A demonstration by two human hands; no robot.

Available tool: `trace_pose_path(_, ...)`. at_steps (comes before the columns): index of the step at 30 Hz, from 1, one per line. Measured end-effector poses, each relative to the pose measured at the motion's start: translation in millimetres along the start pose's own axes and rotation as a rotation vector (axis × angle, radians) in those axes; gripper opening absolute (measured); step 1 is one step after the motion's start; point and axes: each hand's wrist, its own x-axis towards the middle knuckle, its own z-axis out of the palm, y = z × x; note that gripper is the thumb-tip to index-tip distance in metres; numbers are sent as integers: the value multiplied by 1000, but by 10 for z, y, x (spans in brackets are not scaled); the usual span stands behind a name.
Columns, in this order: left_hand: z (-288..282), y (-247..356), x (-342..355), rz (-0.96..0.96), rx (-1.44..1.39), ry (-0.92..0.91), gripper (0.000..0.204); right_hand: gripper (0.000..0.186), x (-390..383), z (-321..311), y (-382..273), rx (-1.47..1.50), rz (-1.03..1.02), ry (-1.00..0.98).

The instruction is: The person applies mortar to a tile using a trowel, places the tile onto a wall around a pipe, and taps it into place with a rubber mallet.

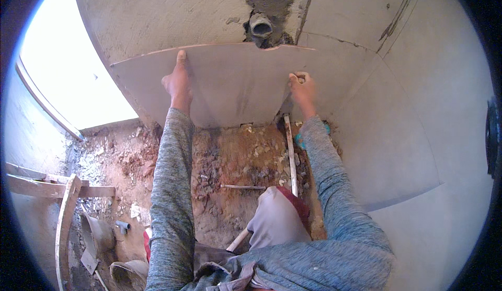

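Note:
A large grey tile (230,89) stands against the wall in front of me, its upper edge just under a pipe stub (261,25) set in mortar. My left hand (179,84) lies against the tile's left part, one digit stretched up to the top edge; it looks open. Over the tile's right part, my right hand (303,89) is curled closed beside its surface. Whether a small thing is in those fingers I cannot make out. Dark smudges mark the tile between my hands.
Below are rubble-strewn soil (225,157) and a long pale pipe (291,155). At the left stand a wooden frame (65,223), buckets (98,233) and a short grey pipe fitting (123,226). Large grey tiles (413,134) cover the right wall. A bright opening (70,66) is upper left.

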Motion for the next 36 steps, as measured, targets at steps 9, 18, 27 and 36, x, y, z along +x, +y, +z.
trace_pose_path(9,177,184,-123,144,369,239,119,24,118,195,-44,227,63,100)
trace_pose_path(18,202,200,73,489,593,278,120,27,200,280,-43,231,108,80)
trace_pose_path(27,35,484,186,1168,1178,-13,33,33,157,152,-176,220,172,-7)
trace_pose_path(36,65,562,365,1147,1140,-58,30,48,272,237,-156,219,166,102)
